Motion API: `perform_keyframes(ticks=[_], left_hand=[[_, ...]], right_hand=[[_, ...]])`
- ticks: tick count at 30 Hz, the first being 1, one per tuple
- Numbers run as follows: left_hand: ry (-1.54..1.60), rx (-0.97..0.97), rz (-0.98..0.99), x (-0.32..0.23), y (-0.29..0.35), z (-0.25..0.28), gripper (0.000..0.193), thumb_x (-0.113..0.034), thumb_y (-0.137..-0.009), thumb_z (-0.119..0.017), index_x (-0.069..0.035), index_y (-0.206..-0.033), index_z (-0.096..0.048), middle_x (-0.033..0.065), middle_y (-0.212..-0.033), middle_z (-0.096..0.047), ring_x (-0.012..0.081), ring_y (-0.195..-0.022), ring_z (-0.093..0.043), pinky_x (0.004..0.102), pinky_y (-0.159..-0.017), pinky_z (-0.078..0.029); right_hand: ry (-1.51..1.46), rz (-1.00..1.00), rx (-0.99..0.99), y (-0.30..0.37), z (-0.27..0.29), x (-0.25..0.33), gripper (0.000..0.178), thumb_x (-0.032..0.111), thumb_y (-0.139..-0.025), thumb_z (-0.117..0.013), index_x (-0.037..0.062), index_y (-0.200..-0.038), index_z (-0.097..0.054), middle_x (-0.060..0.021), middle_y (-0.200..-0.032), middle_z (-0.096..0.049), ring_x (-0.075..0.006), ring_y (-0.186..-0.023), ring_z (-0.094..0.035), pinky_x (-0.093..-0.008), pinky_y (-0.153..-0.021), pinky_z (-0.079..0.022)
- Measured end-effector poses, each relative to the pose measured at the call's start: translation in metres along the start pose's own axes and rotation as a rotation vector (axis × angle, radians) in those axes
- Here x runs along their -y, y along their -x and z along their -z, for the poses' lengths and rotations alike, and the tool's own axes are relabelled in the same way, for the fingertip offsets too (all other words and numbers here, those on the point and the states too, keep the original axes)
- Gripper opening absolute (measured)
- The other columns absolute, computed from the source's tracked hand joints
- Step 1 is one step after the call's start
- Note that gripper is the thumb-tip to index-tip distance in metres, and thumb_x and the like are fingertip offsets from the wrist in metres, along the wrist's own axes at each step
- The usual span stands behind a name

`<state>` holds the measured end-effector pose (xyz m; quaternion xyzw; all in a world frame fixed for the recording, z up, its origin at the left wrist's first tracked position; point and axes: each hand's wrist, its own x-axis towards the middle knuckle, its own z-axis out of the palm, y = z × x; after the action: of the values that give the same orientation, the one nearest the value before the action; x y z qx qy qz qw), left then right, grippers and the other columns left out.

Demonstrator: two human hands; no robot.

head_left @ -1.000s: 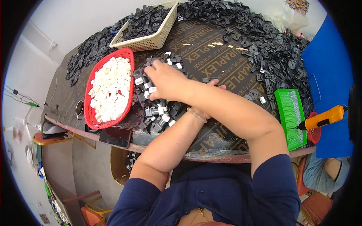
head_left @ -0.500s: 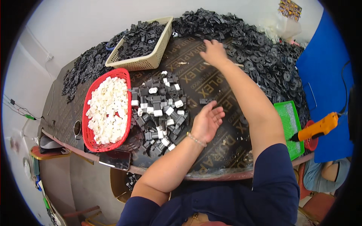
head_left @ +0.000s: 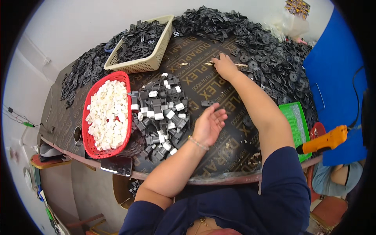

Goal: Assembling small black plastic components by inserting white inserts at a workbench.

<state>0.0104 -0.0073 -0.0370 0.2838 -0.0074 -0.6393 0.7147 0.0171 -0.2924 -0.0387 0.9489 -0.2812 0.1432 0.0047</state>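
Observation:
My left hand (head_left: 210, 126) is held palm up over the table, fingers loosely curled and apart, with nothing in it. Close to its thumb tip lies a small black plastic piece (head_left: 206, 103). Farther out, my right hand (head_left: 226, 68) reaches down to the dark table with fingers spread. A thin pale stick (head_left: 242, 65) runs beneath that hand, which covers its middle; whether the fingers touch it is hard to see. Left of my left hand is a heap of black plastic parts (head_left: 160, 102), several fitted with white caps.
A red basket (head_left: 128, 117) of white caps stands at left, behind it a cream basket (head_left: 158, 58) of black parts. Black discs (head_left: 270, 58) are piled along the far right. A green tray (head_left: 303, 117) and an orange power tool (head_left: 327, 141) are at right; a phone (head_left: 116, 165) lies near the front edge.
My right hand has drawn back from the far part of the table and come down over the pale stick. My left hand stays palm up in nearly the same place. The view has shifted slightly.

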Motion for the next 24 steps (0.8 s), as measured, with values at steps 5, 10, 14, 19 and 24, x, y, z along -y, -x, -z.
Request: perform_keyframes(ticks=[5,10,14,19,24], left_hand=[[-0.043,-0.016,-0.087,-0.009,-0.005,-0.002,0.032,-0.025,-0.099,-0.056,-0.007,-0.125,-0.054,0.0108,-0.106,-0.067,0.0238,-0.093,-0.065,0.0339,-0.077,-0.053],[-0.101,-0.011,-0.24,-0.009,0.002,-0.014,0.054,-0.032,-0.101,-0.056,-0.006,-0.144,-0.038,0.0167,-0.134,-0.052,0.0274,-0.118,-0.055,0.0434,-0.1,-0.046],[-0.162,0.178,-0.111,-0.005,-0.001,-0.002,0.031,-0.019,-0.105,-0.046,-0.009,-0.134,-0.047,0.013,-0.125,-0.059,0.0237,-0.113,-0.061,0.0442,-0.095,-0.05],[-0.259,0.13,-0.145,0.001,0.011,-0.018,0.028,-0.011,-0.105,-0.04,-0.008,-0.132,-0.05,0.0137,-0.122,-0.061,0.0252,-0.111,-0.063,0.0401,-0.089,-0.054],[-0.308,0.172,-0.19,-0.002,0.016,-0.027,0.033,-0.003,-0.099,-0.053,-0.006,-0.131,-0.049,0.0158,-0.121,-0.06,0.0288,-0.11,-0.063,0.0401,-0.09,-0.055]], right_hand=[[-0.202,-0.053,0.034,0.056,0.029,0.013,0.036,0.014,-0.084,-0.066,0.0079,-0.119,-0.069,-0.0222,-0.114,-0.061,-0.039,-0.11,-0.059,-0.0434,-0.097,-0.049],[-0.625,0.126,0.049,0.137,0.102,0.067,0.052,0.015,-0.077,-0.071,0.0078,-0.128,-0.063,-0.0214,-0.115,-0.067,-0.0362,-0.111,-0.062,-0.0403,-0.098,-0.049],[-0.527,0.307,-0.091,0.198,0.129,0.084,0.051,0.005,-0.08,-0.069,0.0038,-0.13,-0.061,-0.0187,-0.129,-0.063,-0.0248,-0.099,-0.068,-0.0348,-0.092,-0.053],[-0.778,0.066,-0.13,0.237,0.135,0.075,0.043,0.004,-0.082,-0.068,0.0032,-0.124,-0.064,-0.0141,-0.112,-0.068,-0.0162,-0.088,-0.067,-0.0301,-0.081,-0.053],[-1.467,-0.274,-0.112,0.234,0.137,0.053,0.027,0.012,-0.1,-0.051,0.0023,-0.12,-0.066,-0.0067,-0.107,-0.069,-0.011,-0.089,-0.063,-0.0269,-0.069,-0.054]])
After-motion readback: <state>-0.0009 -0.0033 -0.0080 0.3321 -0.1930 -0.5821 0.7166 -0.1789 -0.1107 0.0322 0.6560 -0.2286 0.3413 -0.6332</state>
